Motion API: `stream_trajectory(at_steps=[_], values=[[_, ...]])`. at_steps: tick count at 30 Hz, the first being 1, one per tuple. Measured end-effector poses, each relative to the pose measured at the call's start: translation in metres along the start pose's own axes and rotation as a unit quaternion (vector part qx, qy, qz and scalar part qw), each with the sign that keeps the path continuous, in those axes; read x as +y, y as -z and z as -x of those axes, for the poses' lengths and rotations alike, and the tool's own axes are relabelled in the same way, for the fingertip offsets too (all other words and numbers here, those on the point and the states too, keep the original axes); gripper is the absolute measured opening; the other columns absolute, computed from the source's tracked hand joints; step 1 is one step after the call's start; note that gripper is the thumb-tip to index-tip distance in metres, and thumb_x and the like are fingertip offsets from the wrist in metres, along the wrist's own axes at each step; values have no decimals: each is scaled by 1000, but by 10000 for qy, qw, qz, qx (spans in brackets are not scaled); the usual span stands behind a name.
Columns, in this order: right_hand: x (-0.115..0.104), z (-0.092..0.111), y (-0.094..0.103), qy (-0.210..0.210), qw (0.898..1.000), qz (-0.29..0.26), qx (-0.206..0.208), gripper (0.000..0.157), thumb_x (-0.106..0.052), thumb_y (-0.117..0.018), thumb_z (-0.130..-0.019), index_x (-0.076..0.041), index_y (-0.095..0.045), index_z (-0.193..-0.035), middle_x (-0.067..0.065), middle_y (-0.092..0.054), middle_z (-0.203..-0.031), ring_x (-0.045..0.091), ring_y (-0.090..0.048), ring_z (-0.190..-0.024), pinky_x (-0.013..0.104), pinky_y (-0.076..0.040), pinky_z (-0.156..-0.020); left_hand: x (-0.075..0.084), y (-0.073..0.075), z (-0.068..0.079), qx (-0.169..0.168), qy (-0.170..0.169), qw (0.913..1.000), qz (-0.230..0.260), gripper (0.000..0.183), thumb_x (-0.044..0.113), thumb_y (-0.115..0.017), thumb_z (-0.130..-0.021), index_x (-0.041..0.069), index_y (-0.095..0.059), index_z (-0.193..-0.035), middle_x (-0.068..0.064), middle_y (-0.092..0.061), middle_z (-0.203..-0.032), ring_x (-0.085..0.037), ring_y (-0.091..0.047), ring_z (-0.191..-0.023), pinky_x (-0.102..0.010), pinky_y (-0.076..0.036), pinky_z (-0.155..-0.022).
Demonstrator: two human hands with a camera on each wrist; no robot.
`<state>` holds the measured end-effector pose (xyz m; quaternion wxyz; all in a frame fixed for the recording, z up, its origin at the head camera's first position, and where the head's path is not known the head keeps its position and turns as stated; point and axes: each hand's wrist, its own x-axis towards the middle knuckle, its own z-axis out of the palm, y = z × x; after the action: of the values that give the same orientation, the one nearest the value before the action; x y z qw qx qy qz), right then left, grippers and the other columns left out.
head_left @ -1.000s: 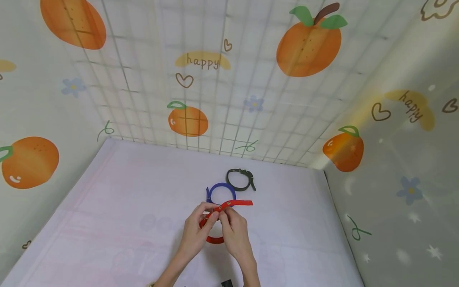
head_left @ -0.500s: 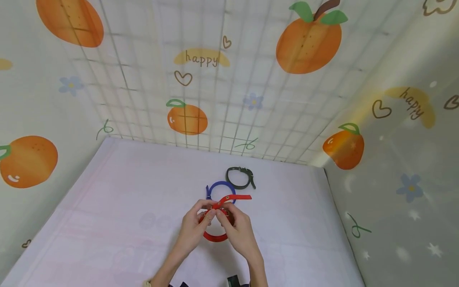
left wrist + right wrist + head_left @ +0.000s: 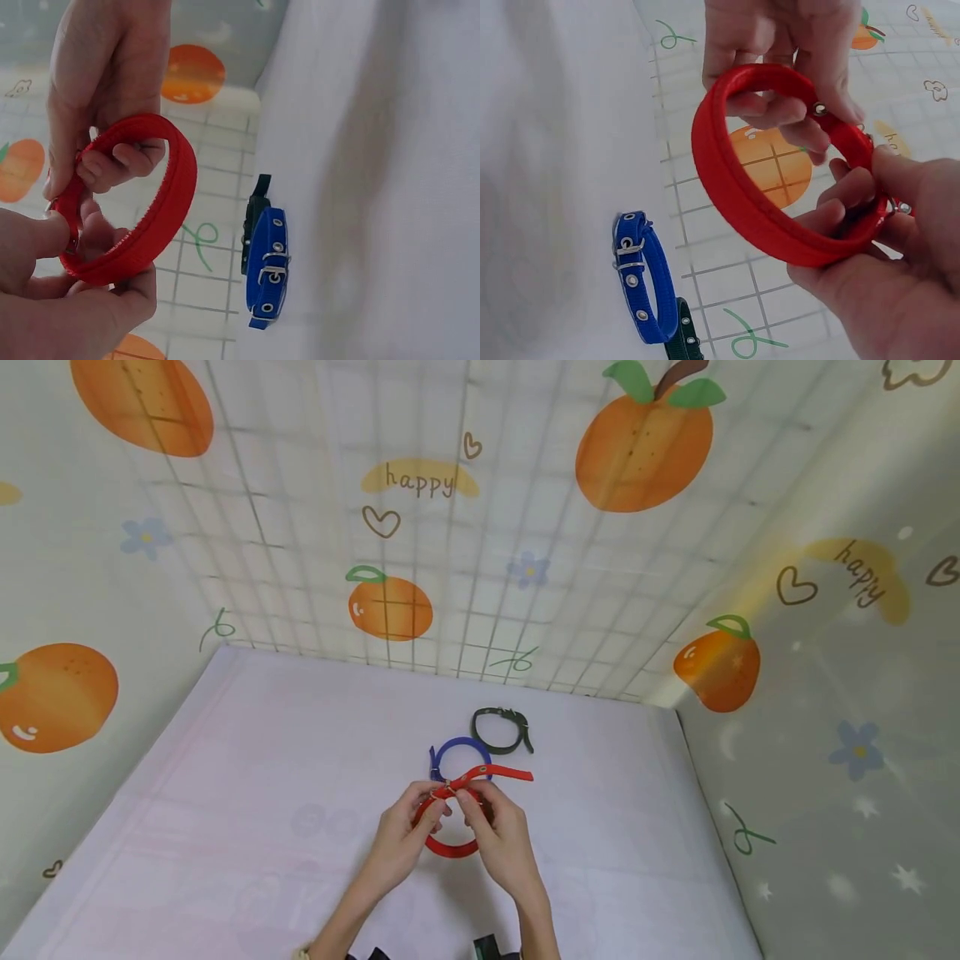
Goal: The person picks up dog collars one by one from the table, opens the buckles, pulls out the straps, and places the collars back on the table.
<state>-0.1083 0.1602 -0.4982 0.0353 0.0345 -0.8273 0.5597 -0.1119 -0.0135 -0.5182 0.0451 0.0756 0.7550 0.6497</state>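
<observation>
A red buckle collar (image 3: 452, 852) hangs closed in a loop between both hands, its metal-eyeleted tail sticking out to the right in the head view. My left hand (image 3: 401, 837) pinches the collar on its left side, close to the buckle. On the other side my right hand (image 3: 504, 843) grips the band with thumb and fingers near the top. The wrist views show the loop (image 3: 750, 210) held up off the table, with fingers of both hands inside it; the fingers partly cover the buckle.
Beyond the hands a blue collar (image 3: 468, 742), buckled into a ring, lies on the white-covered table (image 3: 300, 752). Behind it and to the right lies a dark green collar (image 3: 517, 718), also looped. Curtains printed with oranges hang at the back and sides, over a wire grid (image 3: 480, 610) at the back.
The right hand has moved from the collar's tail to the right side of the band. The loop appears slightly higher in the head view, more of it showing between the hands.
</observation>
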Motion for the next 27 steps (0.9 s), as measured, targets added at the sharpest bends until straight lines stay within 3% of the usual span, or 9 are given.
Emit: stream_trajectory(at_steps=[3, 8, 16, 21, 24, 27], values=[[0, 0, 0, -18, 10000, -64, -18, 17, -34, -67, -107, -22, -75, -117, 0, -60, -79, 16, -57, -69, 20, -42, -57, -1, 0, -1, 89, 86, 9999, -45, 19, 25, -67, -107, 13, -71, -121, -6, -72, -89, -10, -60, -74, -19, -47, -66], [1, 0, 0, -108, 9997, -210, 2, 18, -33, -67, -108, -21, -75, -118, 2, -61, -81, 27, -61, -75, 21, -47, -62, -2, 0, -2, 219, 265, 9994, -20, 21, 33, -69, -106, 13, -73, -111, -3, -59, -77, -10, -54, -72, -21, -43, -62], [1, -1, -5, -168, 9981, -534, 266, 20, -34, -67, -108, -20, -75, -118, 6, -59, -80, 13, -57, -71, 20, -41, -61, -1, -1, -1, 409, 557, 9974, -185, 41, 44, -69, -105, 11, -57, -84, 4, -42, -66, -9, -41, -62, -21, -28, -55], [1, 0, -9, -341, 9956, -761, 417, 24, -36, -65, -108, -16, -74, -119, 8, -60, -82, 15, -59, -73, 21, -43, -63, 1, -4, 0, 664, 801, 9943, -246, 53, 53, -70, -102, 12, -48, -76, 5, -38, -63, -9, -38, -61, -21, -25, -55], [2, 1, -10, -436, 9946, -833, 443, 26, -36, -65, -109, -15, -73, -120, 8, -60, -83, 18, -59, -74, 22, -42, -63, -3, -6, 0, 651, 714, 9944, -423, 49, 55, -68, -103, 15, -53, -78, 5, -41, -63, -8, -40, -60, -21, -26, -54], [3, 2, -9, -467, 9945, -856, 393, 26, -36, -65, -109, -14, -73, -119, 8, -59, -82, 16, -58, -72, 21, -40, -61, -6, -7, 2, 512, 289, 9957, -722, 33, 52, -64, -106, 21, -63, -92, 6, -51, -67, -6, -46, -60, -20, -34, -53]])
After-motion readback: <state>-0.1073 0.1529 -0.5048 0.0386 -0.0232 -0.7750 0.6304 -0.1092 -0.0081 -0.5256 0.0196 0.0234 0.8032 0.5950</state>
